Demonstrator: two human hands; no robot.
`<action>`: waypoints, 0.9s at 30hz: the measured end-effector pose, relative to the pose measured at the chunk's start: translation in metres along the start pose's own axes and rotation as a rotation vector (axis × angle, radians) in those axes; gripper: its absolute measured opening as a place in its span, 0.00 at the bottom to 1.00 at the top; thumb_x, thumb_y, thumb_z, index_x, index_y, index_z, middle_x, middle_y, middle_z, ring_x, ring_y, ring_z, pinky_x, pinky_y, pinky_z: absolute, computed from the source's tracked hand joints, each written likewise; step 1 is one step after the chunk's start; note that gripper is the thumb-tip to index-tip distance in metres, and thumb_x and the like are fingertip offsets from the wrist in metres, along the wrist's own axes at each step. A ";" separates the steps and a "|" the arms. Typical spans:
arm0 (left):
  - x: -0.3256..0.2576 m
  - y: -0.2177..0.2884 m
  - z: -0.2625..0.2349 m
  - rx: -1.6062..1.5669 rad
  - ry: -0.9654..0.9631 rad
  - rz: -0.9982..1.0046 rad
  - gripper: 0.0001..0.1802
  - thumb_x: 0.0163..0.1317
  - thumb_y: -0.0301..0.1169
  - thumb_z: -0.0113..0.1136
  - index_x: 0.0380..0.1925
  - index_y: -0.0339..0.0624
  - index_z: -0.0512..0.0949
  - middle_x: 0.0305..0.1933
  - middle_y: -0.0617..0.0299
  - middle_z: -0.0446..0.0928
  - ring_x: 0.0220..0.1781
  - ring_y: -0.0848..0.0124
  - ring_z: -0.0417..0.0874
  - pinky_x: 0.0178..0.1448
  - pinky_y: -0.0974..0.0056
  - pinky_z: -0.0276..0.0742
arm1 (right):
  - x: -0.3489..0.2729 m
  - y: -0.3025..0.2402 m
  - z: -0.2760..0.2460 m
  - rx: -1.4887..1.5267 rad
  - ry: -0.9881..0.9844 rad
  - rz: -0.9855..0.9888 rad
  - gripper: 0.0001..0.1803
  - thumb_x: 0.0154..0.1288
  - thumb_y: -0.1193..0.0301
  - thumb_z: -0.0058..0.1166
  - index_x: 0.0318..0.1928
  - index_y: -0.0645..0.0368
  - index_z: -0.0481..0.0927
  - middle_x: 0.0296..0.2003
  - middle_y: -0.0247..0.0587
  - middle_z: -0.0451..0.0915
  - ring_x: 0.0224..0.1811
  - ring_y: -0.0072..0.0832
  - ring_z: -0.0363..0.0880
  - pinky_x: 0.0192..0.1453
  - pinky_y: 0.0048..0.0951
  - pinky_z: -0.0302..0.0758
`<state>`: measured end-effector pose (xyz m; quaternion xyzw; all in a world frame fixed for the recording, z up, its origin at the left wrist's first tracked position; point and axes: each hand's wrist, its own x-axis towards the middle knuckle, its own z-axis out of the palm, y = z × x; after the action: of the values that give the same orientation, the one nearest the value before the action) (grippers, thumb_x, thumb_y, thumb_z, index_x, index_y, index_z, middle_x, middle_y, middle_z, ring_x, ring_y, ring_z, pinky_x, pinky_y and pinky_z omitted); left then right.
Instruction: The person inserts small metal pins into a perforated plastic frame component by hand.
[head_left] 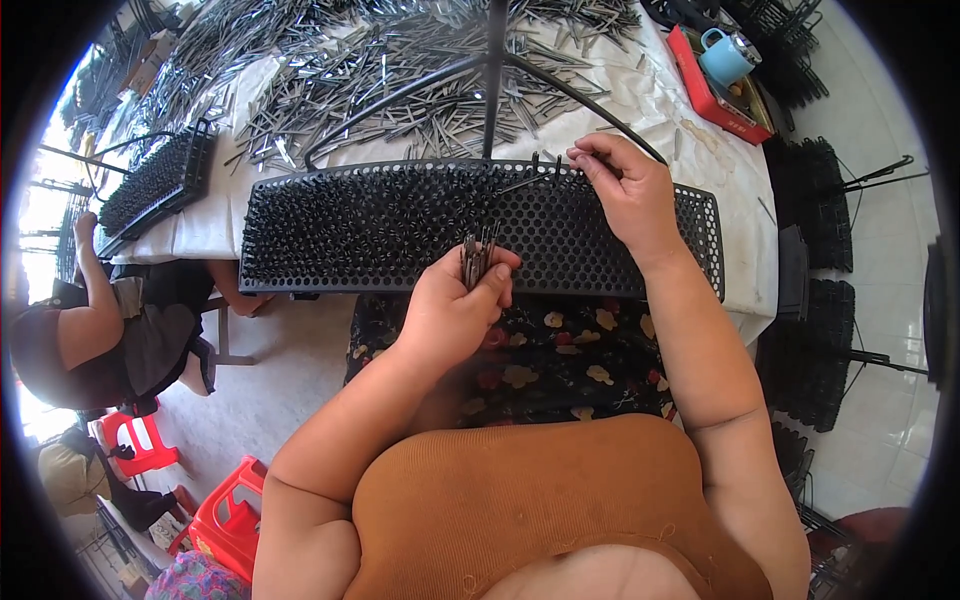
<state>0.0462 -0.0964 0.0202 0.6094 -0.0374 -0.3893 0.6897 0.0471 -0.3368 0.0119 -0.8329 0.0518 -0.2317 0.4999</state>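
Note:
A long black perforated panel (575, 240) lies in front of me at the table's near edge. Rows of short black bristle-like pieces (340, 225) stand up from its left and middle part, while open round holes show on its right. My left hand (450, 315) is closed around a bundle of thin dark strips (476, 262), held upright over the panel's near edge. At the far edge, right of the middle, my right hand (635, 195) has thumb and fingers pinched together; what they hold is too small to make out. A few dark strips stick up beside its fingertips.
Loose metallic strips (400, 95) cover much of the white-sheeted table. A black metal frame (494, 90) rises behind the panel. A light blue mug (728, 58) stands in a red box (715, 105). Another person (120, 325) works at a similar panel (160, 185) on the left, near red stools (228, 515).

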 end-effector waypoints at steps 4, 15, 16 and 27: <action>-0.001 -0.001 0.000 -0.001 0.007 0.011 0.07 0.72 0.25 0.49 0.46 0.35 0.74 0.27 0.64 0.73 0.18 0.83 0.63 0.21 0.74 0.57 | -0.001 -0.008 0.000 -0.206 -0.060 -0.081 0.09 0.66 0.78 0.58 0.46 0.63 0.83 0.37 0.40 0.86 0.39 0.23 0.84 0.46 0.22 0.78; -0.001 0.001 0.000 0.016 -0.004 0.005 0.07 0.72 0.25 0.50 0.46 0.35 0.74 0.27 0.65 0.73 0.19 0.83 0.63 0.21 0.75 0.58 | 0.000 -0.010 0.008 -0.221 -0.059 -0.135 0.11 0.65 0.74 0.58 0.47 0.58 0.84 0.38 0.45 0.86 0.38 0.34 0.84 0.44 0.28 0.78; -0.001 0.001 0.000 0.027 -0.006 0.010 0.07 0.72 0.25 0.50 0.46 0.35 0.74 0.27 0.65 0.73 0.19 0.83 0.63 0.21 0.75 0.58 | 0.000 -0.011 0.011 -0.161 -0.003 -0.178 0.11 0.64 0.73 0.58 0.46 0.57 0.84 0.37 0.47 0.85 0.38 0.40 0.84 0.43 0.31 0.78; 0.000 0.000 -0.002 0.024 -0.008 -0.004 0.07 0.72 0.25 0.50 0.45 0.35 0.75 0.27 0.65 0.73 0.19 0.83 0.63 0.21 0.75 0.57 | 0.000 -0.010 0.000 -0.266 -0.081 -0.167 0.08 0.60 0.75 0.59 0.41 0.59 0.83 0.34 0.45 0.85 0.36 0.38 0.84 0.41 0.30 0.78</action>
<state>0.0471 -0.0950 0.0199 0.6164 -0.0435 -0.3925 0.6812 0.0461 -0.3317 0.0205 -0.9018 -0.0078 -0.2299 0.3659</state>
